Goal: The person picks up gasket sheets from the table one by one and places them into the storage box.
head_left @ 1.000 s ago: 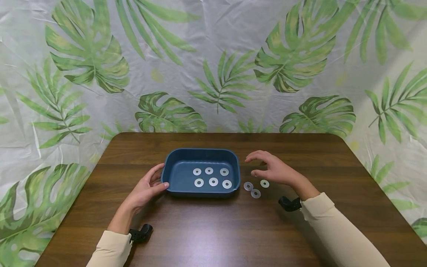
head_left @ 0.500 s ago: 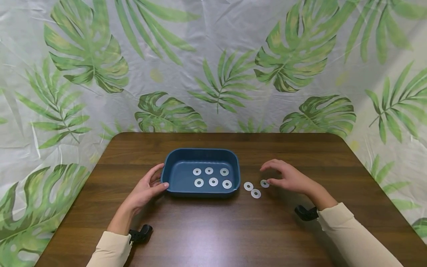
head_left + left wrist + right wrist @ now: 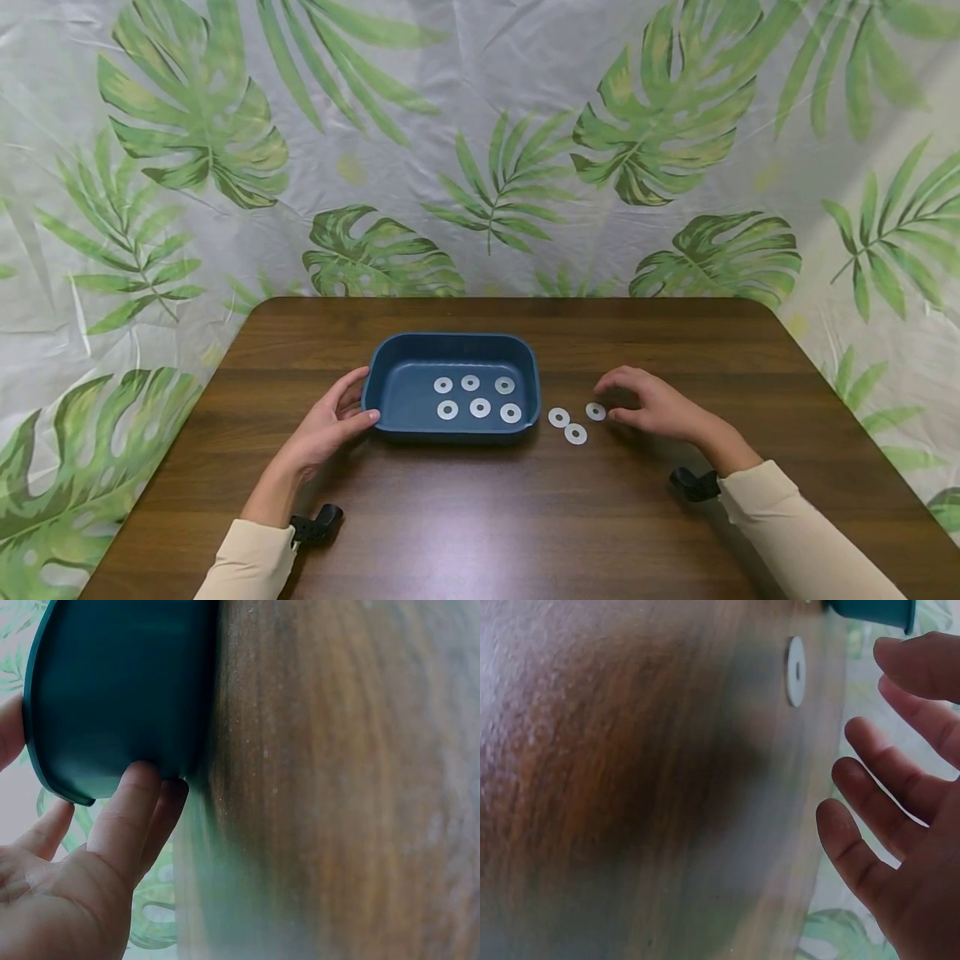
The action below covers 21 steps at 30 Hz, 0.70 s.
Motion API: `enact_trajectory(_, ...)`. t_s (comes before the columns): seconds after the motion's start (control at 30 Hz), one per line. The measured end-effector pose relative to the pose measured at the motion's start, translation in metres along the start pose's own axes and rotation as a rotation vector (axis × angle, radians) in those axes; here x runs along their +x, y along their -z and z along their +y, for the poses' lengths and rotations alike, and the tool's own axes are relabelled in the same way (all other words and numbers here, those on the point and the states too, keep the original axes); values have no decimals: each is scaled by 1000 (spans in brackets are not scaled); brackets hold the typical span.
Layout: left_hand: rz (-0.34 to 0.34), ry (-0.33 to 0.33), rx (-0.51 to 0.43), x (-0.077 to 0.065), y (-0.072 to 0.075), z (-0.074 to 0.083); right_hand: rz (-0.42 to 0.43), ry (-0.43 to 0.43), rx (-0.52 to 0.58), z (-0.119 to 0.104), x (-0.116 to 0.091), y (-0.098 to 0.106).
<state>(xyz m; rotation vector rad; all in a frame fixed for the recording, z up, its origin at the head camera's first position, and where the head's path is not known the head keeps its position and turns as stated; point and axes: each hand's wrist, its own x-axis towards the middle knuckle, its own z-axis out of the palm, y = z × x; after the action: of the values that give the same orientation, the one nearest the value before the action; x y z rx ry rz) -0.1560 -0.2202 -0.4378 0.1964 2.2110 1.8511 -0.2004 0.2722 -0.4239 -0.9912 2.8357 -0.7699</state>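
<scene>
A blue rectangular tray (image 3: 450, 433) sits on the wooden table, with several flat silver washers (image 3: 480, 408) lying on the right part of its floor. My left hand (image 3: 326, 425) holds the tray's left end, thumb at the front corner and fingers along the outer wall; in the left wrist view, fingertips (image 3: 141, 780) press the wall. Right of the tray lie three more washers, two close together (image 3: 558, 417) and one (image 3: 596, 412) nearer the hand. Beside that one hovers my right hand (image 3: 656, 406), its fingers bent loosely with nothing between them.
The dark wooden table (image 3: 465, 517) has rounded far corners. Behind it hangs a pale cloth (image 3: 510, 83) printed with green leaves. Each wrist wears a small black camera mount (image 3: 318, 525).
My right hand has moved right and slightly toward me, from beside the tray to just past the rightmost washer. The left hand, tray and washers have stayed in place.
</scene>
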Motion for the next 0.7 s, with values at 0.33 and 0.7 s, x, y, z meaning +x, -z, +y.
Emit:
enact_trajectory(0.33,-7,-4,13,-1,0,2,8,13,-39,9,5,-11)
enact_trajectory(0.7,-4,-8,7,0,0,2,-47,-24,-69,8,11,-13)
